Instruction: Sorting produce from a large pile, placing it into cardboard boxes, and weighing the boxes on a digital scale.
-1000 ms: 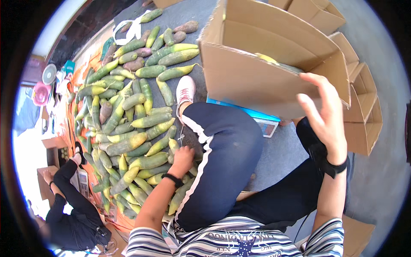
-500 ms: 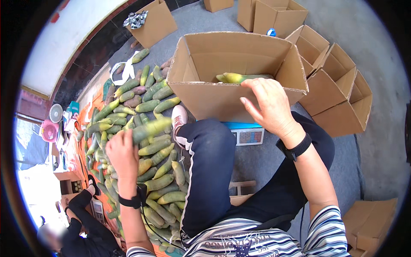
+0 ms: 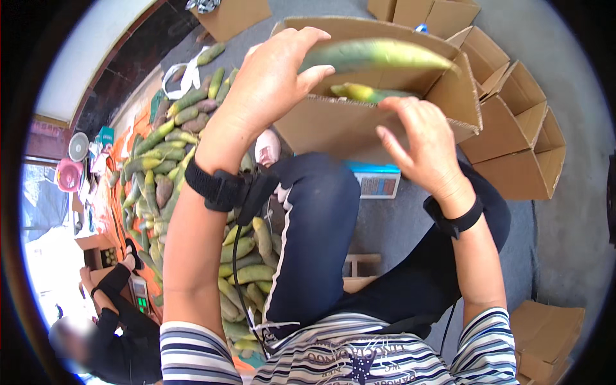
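My left hand (image 3: 273, 80) grips one end of a long green radish (image 3: 385, 56), slightly blurred, and holds it crosswise above an open cardboard box (image 3: 378, 131). Inside that box, behind its near wall, another green radish (image 3: 359, 92) shows in part. My right hand (image 3: 423, 141) is at the box's near rim, thumb apart from the fingers and fingertips at the edge; it holds no radish. Below the box is a scale (image 3: 375, 185) with a blue top, partly covered. To the left, many green radishes (image 3: 237, 256) lie heaped beside my leg.
Open cardboard boxes (image 3: 513, 154) stand at the right, more at the back. A folded carton (image 3: 548, 333) lies at lower right. A white bag (image 3: 190, 78) lies by the heap. At lower left another person (image 3: 122, 321) sits near a second scale (image 3: 140, 292).
My left hand has carried the green radish from over the heap up and right, to above the box. My right hand stays at the rim. The view has shifted slightly.
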`<state>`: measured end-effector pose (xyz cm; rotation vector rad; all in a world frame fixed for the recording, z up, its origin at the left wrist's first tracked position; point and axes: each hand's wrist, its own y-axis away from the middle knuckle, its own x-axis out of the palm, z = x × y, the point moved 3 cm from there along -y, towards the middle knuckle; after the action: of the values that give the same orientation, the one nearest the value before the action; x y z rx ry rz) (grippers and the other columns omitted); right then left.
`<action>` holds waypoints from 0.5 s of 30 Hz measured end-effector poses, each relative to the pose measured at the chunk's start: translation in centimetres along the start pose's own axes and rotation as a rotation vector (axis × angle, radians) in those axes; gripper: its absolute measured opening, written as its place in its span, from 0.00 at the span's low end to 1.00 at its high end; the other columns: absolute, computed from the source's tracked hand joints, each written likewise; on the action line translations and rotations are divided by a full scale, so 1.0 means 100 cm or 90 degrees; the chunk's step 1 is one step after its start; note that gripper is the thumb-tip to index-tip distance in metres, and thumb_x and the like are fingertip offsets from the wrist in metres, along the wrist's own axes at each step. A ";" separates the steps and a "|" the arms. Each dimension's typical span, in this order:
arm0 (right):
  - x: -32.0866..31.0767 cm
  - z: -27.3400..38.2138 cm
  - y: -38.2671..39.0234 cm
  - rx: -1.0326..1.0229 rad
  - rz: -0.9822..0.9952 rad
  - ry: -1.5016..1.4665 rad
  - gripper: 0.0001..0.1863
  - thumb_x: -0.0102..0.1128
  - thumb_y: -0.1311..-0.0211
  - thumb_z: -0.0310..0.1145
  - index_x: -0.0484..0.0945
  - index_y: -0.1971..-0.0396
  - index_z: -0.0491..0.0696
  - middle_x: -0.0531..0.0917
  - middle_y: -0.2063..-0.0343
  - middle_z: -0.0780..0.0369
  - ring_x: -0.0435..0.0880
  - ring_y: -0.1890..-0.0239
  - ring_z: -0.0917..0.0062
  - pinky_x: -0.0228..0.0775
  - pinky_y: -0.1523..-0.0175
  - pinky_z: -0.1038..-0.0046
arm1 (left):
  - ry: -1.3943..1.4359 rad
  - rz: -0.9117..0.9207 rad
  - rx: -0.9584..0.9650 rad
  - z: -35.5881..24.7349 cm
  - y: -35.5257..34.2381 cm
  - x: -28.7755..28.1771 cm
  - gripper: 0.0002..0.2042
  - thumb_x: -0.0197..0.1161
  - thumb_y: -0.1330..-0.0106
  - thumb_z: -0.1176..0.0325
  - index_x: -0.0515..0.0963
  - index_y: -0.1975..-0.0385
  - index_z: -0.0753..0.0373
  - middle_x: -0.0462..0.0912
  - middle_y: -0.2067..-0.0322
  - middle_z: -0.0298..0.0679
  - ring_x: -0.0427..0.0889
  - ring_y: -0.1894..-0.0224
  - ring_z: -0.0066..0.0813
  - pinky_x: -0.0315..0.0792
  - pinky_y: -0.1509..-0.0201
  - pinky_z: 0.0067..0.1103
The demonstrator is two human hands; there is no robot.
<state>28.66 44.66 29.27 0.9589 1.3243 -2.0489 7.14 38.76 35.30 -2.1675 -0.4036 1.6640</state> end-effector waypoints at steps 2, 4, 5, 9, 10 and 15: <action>-0.001 -0.001 0.002 -0.013 -0.020 0.008 0.16 0.64 0.45 0.31 0.75 0.56 0.48 0.79 0.66 0.59 0.79 0.60 0.63 0.69 0.51 0.63 | 0.024 -0.035 -0.029 0.008 0.024 0.001 0.17 0.66 0.38 0.69 0.77 0.50 0.64 0.82 0.55 0.46 0.81 0.51 0.36 0.72 0.45 0.27; 0.003 -0.004 0.000 -0.006 -0.018 0.009 0.16 0.64 0.45 0.31 0.75 0.56 0.49 0.79 0.65 0.59 0.79 0.60 0.63 0.70 0.51 0.63 | 0.047 -0.113 -0.095 0.018 0.059 -0.013 0.13 0.64 0.35 0.70 0.79 0.53 0.65 0.83 0.57 0.44 0.82 0.54 0.30 0.74 0.48 0.24; 0.003 -0.004 -0.001 -0.013 -0.022 0.012 0.16 0.64 0.45 0.31 0.75 0.56 0.49 0.79 0.65 0.60 0.79 0.59 0.63 0.70 0.50 0.63 | 0.054 -0.160 -0.150 0.028 0.084 -0.014 0.11 0.64 0.38 0.74 0.78 0.56 0.66 0.82 0.63 0.43 0.82 0.60 0.34 0.75 0.52 0.25; 0.003 -0.002 0.001 0.009 -0.001 0.013 0.15 0.63 0.45 0.29 0.76 0.56 0.49 0.80 0.64 0.60 0.79 0.59 0.63 0.71 0.51 0.63 | 0.068 -0.012 -0.454 0.078 0.226 0.030 0.07 0.60 0.32 0.69 0.78 0.60 0.66 0.82 0.67 0.39 0.80 0.66 0.25 0.74 0.59 0.23; 0.002 -0.001 0.000 0.005 -0.008 0.016 0.15 0.63 0.44 0.29 0.76 0.56 0.49 0.80 0.64 0.60 0.79 0.59 0.63 0.70 0.51 0.64 | 0.060 0.065 -0.481 0.088 0.272 0.052 0.09 0.61 0.34 0.66 0.77 0.62 0.65 0.83 0.68 0.44 0.82 0.66 0.33 0.74 0.60 0.27; 0.008 0.005 -0.002 0.017 0.001 0.040 0.15 0.63 0.45 0.29 0.76 0.56 0.49 0.81 0.62 0.60 0.80 0.58 0.64 0.70 0.51 0.64 | 0.015 0.462 -0.733 0.070 0.444 0.151 0.30 0.68 0.43 0.47 0.70 0.59 0.71 0.80 0.60 0.60 0.80 0.57 0.57 0.74 0.53 0.39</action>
<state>27.87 44.29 28.83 1.0440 1.3315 -2.0545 4.23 6.90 0.27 -3.4805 -0.7661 2.0233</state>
